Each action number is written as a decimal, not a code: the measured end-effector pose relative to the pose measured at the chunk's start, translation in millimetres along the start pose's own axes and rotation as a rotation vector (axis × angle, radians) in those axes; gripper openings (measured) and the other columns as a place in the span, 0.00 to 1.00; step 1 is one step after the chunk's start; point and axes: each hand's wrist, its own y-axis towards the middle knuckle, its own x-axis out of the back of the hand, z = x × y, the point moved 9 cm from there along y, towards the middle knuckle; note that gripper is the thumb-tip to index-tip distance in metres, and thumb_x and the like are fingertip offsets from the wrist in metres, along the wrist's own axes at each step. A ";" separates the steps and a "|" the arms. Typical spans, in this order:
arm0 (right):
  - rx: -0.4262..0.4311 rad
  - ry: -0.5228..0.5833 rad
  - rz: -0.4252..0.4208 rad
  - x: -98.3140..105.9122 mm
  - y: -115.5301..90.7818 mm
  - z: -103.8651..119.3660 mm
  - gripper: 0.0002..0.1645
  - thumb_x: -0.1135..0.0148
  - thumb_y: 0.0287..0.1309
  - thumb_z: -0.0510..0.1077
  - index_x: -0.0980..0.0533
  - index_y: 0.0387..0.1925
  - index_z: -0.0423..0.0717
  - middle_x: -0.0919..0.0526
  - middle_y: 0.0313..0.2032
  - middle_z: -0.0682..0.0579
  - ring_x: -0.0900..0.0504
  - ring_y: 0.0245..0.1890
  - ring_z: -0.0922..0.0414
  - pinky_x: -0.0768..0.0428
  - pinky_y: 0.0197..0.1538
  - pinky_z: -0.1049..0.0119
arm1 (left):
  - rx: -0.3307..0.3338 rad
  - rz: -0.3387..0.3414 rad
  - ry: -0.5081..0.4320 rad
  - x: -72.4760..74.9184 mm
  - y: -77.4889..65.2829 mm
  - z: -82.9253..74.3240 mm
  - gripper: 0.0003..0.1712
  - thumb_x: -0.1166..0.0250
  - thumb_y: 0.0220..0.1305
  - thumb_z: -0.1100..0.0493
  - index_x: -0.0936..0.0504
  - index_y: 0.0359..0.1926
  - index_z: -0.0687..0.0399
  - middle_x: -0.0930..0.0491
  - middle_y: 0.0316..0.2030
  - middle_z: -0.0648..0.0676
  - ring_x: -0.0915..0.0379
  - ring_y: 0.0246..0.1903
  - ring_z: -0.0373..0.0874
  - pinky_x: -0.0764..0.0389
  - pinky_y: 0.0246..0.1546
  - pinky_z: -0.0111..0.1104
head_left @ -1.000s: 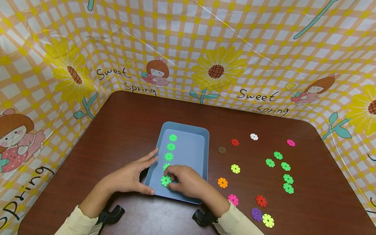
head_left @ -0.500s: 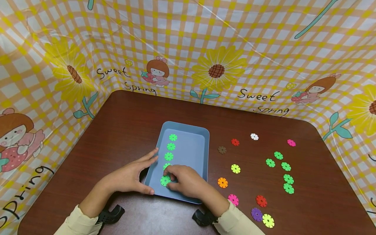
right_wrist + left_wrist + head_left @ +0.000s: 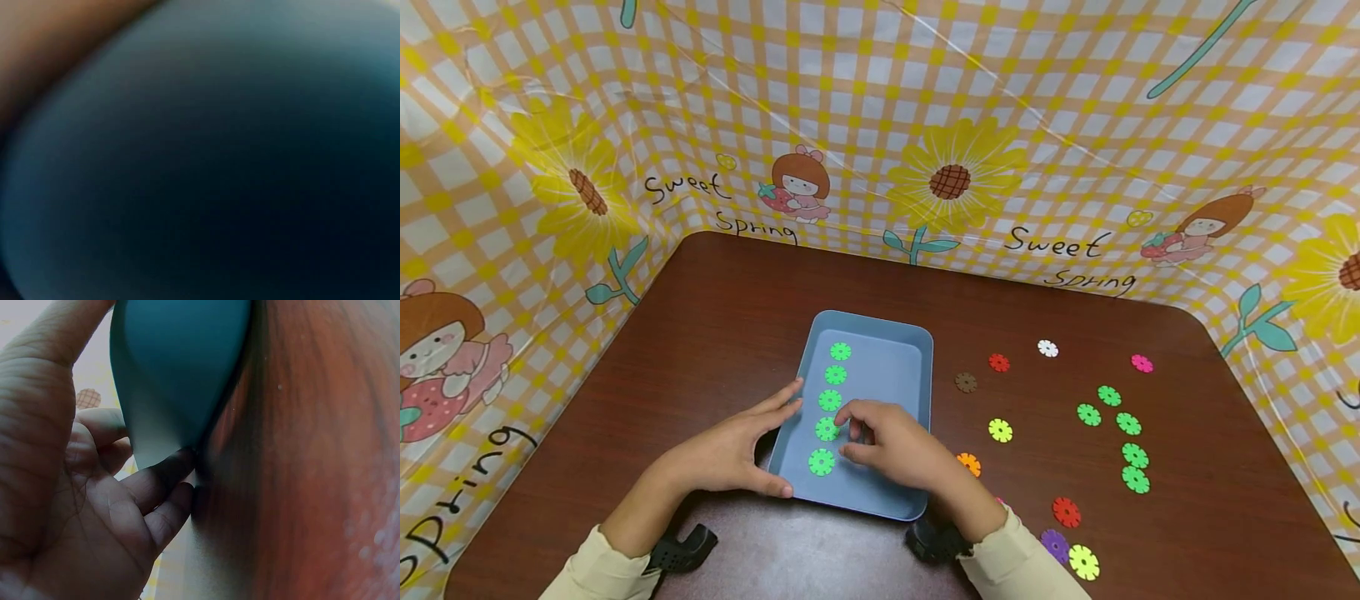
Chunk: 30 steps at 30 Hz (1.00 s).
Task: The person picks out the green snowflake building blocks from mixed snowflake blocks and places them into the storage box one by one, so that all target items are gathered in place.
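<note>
In the head view a blue-grey tray point(image 3: 883, 358) bears a column of several green notched discs point(image 3: 830, 401) along its left side. My left hand point(image 3: 722, 450) rests against the tray's left wall, thumb near the front corner and fingers spread farther back. The left wrist view shows its fingertips point(image 3: 181, 464) touching the tray's side. Over the tray, my right hand point(image 3: 891, 442) hovers just right of the two nearest green discs, thumb and index finger apart with nothing visible between them. The right wrist view is too dark and blurred to show more.
Right of the tray, loose discs lie on the brown table point(image 3: 737, 308): several green ones point(image 3: 1128, 423), an orange one point(image 3: 968, 464), a purple one point(image 3: 1055, 546), a white one point(image 3: 1048, 348) and others. A checkered cloth point(image 3: 850, 83) rises behind and at both sides.
My right hand has let go of the nearest green disc and moved a little right and up, uncovering the two nearest discs. The left hand has stayed at the tray wall.
</note>
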 end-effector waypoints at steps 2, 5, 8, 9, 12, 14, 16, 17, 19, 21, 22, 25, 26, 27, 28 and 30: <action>0.002 -0.003 -0.030 11.4 -1.3 -1.3 0.13 0.31 0.60 0.40 0.21 0.47 0.46 0.26 0.30 0.61 0.30 0.27 0.62 0.29 0.30 0.68 | 0.002 0.000 -0.003 0.0 0.0 -0.1 0.65 0.21 0.47 0.39 0.46 0.76 0.63 0.61 0.79 0.48 0.61 0.75 0.45 0.42 0.67 0.53; 0.006 -0.019 -0.076 29.3 -4.1 -5.0 0.14 0.30 0.60 0.41 0.21 0.47 0.47 0.26 0.31 0.61 0.28 0.30 0.62 0.27 0.32 0.67 | 0.004 -0.002 -0.002 0.1 -0.2 -0.1 0.65 0.21 0.47 0.39 0.46 0.76 0.63 0.61 0.79 0.48 0.60 0.75 0.45 0.42 0.67 0.53; 0.017 -0.032 -0.113 48.1 -7.9 -9.6 0.13 0.30 0.60 0.41 0.21 0.47 0.47 0.25 0.33 0.61 0.27 0.33 0.61 0.27 0.34 0.67 | 0.006 -0.002 0.002 0.0 -0.3 -0.3 0.65 0.21 0.47 0.39 0.46 0.76 0.63 0.61 0.79 0.47 0.60 0.75 0.45 0.42 0.67 0.53; 0.020 -0.037 -0.125 54.3 -9.5 -12.1 0.13 0.30 0.60 0.41 0.21 0.47 0.47 0.25 0.33 0.61 0.27 0.34 0.61 0.27 0.34 0.66 | 0.006 -0.001 0.003 -0.2 -0.3 -0.4 0.65 0.21 0.47 0.39 0.46 0.76 0.63 0.61 0.79 0.47 0.60 0.75 0.45 0.42 0.67 0.53; 0.018 -0.042 -0.166 73.7 -15.3 -20.0 0.14 0.30 0.60 0.39 0.20 0.47 0.46 0.25 0.34 0.58 0.27 0.34 0.59 0.26 0.35 0.66 | 0.006 0.001 0.003 -0.7 -0.4 -0.3 0.65 0.21 0.47 0.39 0.46 0.76 0.63 0.61 0.79 0.46 0.61 0.75 0.45 0.42 0.67 0.53; 0.001 -0.047 -0.200 87.4 -21.0 -28.6 0.14 0.30 0.59 0.39 0.21 0.47 0.47 0.26 0.34 0.57 0.27 0.34 0.58 0.26 0.34 0.66 | 0.005 0.004 0.003 -1.2 -0.2 0.0 0.65 0.21 0.47 0.39 0.47 0.76 0.62 0.62 0.79 0.46 0.61 0.75 0.45 0.42 0.67 0.53; -0.025 -0.051 -0.233 101.2 -27.9 -38.6 0.14 0.30 0.59 0.38 0.21 0.47 0.47 0.26 0.34 0.56 0.27 0.33 0.56 0.26 0.33 0.66 | 0.006 0.005 0.001 -1.3 0.2 0.6 0.65 0.22 0.48 0.38 0.47 0.77 0.62 0.62 0.79 0.46 0.61 0.75 0.45 0.41 0.67 0.53; -0.036 -0.062 -0.248 108.0 -31.9 -44.0 0.14 0.31 0.60 0.38 0.22 0.47 0.48 0.26 0.34 0.55 0.27 0.32 0.56 0.26 0.33 0.66 | 0.006 0.006 0.000 -1.2 0.4 0.9 0.65 0.22 0.48 0.38 0.47 0.77 0.62 0.62 0.79 0.46 0.61 0.75 0.45 0.41 0.66 0.53; -0.061 -0.088 -0.276 121.0 -41.6 -56.4 0.14 0.31 0.60 0.38 0.23 0.48 0.49 0.25 0.34 0.56 0.27 0.32 0.56 0.26 0.33 0.66 | 0.006 0.009 -0.001 -1.3 1.0 0.9 0.66 0.22 0.48 0.38 0.47 0.77 0.62 0.62 0.79 0.46 0.61 0.75 0.44 0.41 0.66 0.52; -0.090 -0.121 -0.298 132.9 -52.7 -68.3 0.14 0.31 0.61 0.39 0.23 0.48 0.49 0.25 0.34 0.55 0.26 0.32 0.55 0.26 0.33 0.65 | 0.006 0.013 -0.005 -1.9 1.6 0.5 0.65 0.22 0.48 0.38 0.47 0.77 0.61 0.62 0.79 0.45 0.62 0.75 0.44 0.41 0.67 0.52; -0.103 -0.141 -0.306 138.0 -58.5 -74.3 0.14 0.31 0.61 0.39 0.23 0.47 0.49 0.25 0.34 0.55 0.27 0.32 0.55 0.26 0.32 0.66 | 0.006 0.014 -0.006 -2.0 1.8 0.3 0.65 0.22 0.48 0.38 0.47 0.77 0.61 0.62 0.79 0.45 0.62 0.75 0.44 0.41 0.67 0.53; -0.145 -0.179 -0.324 151.9 -76.1 -91.9 0.14 0.32 0.62 0.40 0.24 0.48 0.48 0.24 0.34 0.54 0.27 0.32 0.55 0.26 0.32 0.66 | 0.009 0.017 -0.006 -2.6 1.6 0.4 0.65 0.22 0.48 0.38 0.48 0.77 0.61 0.63 0.79 0.45 0.62 0.75 0.44 0.41 0.66 0.53; -0.160 -0.191 -0.331 156.4 -82.0 -97.2 0.14 0.32 0.63 0.40 0.24 0.48 0.47 0.24 0.34 0.54 0.27 0.32 0.55 0.26 0.32 0.66 | 0.009 0.017 -0.008 -2.7 1.2 0.5 0.66 0.22 0.48 0.38 0.48 0.77 0.61 0.63 0.79 0.46 0.61 0.75 0.45 0.41 0.66 0.53; -0.173 -0.202 -0.339 160.8 -87.9 -102.3 0.14 0.32 0.63 0.41 0.24 0.48 0.46 0.24 0.34 0.53 0.27 0.32 0.55 0.26 0.32 0.66 | 0.010 0.017 -0.009 -2.8 0.8 0.8 0.66 0.22 0.48 0.37 0.48 0.77 0.61 0.63 0.79 0.46 0.61 0.75 0.45 0.41 0.66 0.54; -0.185 -0.213 -0.349 165.2 -93.6 -107.4 0.14 0.32 0.63 0.41 0.24 0.48 0.45 0.24 0.34 0.53 0.27 0.32 0.55 0.26 0.32 0.67 | 0.010 0.018 -0.009 -2.8 0.2 1.2 0.66 0.23 0.48 0.37 0.48 0.77 0.60 0.63 0.79 0.46 0.61 0.75 0.45 0.41 0.66 0.54; -0.211 -0.232 -0.367 174.2 -105.0 -117.4 0.15 0.32 0.62 0.41 0.24 0.49 0.44 0.24 0.34 0.52 0.27 0.32 0.55 0.26 0.32 0.67 | 0.010 0.017 -0.006 -2.6 -1.2 2.2 0.65 0.23 0.49 0.36 0.48 0.77 0.60 0.63 0.79 0.46 0.61 0.75 0.45 0.41 0.66 0.54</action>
